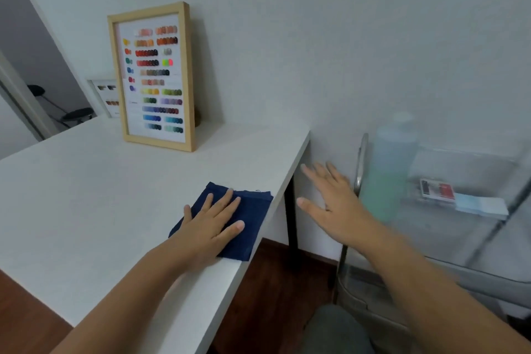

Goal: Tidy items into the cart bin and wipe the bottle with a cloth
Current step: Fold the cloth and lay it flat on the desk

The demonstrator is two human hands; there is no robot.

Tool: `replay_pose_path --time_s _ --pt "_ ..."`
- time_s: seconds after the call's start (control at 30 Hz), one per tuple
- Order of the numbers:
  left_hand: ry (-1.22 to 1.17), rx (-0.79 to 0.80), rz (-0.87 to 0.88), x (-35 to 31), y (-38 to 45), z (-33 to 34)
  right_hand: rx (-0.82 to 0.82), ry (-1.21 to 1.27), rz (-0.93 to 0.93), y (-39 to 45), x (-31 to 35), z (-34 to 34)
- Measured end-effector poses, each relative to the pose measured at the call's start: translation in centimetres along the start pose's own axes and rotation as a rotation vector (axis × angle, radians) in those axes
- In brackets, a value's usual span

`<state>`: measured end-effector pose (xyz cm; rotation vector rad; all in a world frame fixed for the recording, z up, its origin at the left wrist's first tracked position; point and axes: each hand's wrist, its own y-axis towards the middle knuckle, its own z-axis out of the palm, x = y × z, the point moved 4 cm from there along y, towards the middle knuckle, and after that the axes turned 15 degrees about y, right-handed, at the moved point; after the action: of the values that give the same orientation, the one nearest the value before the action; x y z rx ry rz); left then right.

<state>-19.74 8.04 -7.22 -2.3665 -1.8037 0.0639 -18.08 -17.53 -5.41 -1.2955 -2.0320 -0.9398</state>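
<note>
A folded dark blue cloth [250,210] lies near the right edge of the white table [86,195]. My left hand [212,221] rests flat on it with straight fingers. My right hand [333,204] hovers off the table's edge, fingers spread, holding nothing, just left of a tall translucent bottle [388,172] with pale green liquid. The bottle stands blurred in the top bin of a grey cart [488,273]. A red-and-white box [436,188] and a light blue packet [479,205] lie in the same bin.
A wooden frame with a colour swatch chart [155,75] leans against the wall at the back of the table. A smaller white frame [105,96] stands behind it. The cart's metal handle [360,161] rises between my right hand and the bottle. A black table leg [291,224] is below.
</note>
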Motion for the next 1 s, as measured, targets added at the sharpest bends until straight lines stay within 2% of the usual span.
replay_pose_path --time_s 0.13,0.23,0.33,0.4,0.53,0.63,0.77,0.87,1.0 --pt "-0.197 -0.217 0.182 -4.9 1.8 -5.1 -0.288 0.086 -0.024 -1.6 -1.4 -6.3" --pt "-0.357 -0.252 0.329 -9.9 4.5 -8.2 -0.540 0.111 -0.014 -2.8 -2.6 -11.4" --pt "-0.432 -0.278 0.368 -14.8 8.2 -10.4 -0.672 0.162 0.046 -3.6 -4.7 -15.9" --pt "-0.489 -0.310 0.354 -17.5 10.6 -11.3 -0.671 0.186 0.133 -3.8 -6.7 -18.0" --pt "-0.606 -0.318 0.279 -21.5 14.6 -11.4 -0.532 0.164 0.279 -3.4 -10.2 -19.2" --pt "-0.673 -0.306 0.223 -23.3 16.8 -10.6 -0.436 0.127 0.278 -2.4 -11.3 -18.7" --pt "-0.752 -0.307 0.199 -24.2 18.5 -10.0 -0.389 0.209 0.287 -0.9 -12.2 -17.9" --pt "-0.797 -0.310 0.268 -24.6 19.3 -10.2 -0.344 0.277 0.298 -0.1 -12.8 -17.3" --pt "-0.754 -0.345 0.317 -24.6 20.3 -11.2 -0.392 0.317 0.292 1.0 -13.2 -17.8"
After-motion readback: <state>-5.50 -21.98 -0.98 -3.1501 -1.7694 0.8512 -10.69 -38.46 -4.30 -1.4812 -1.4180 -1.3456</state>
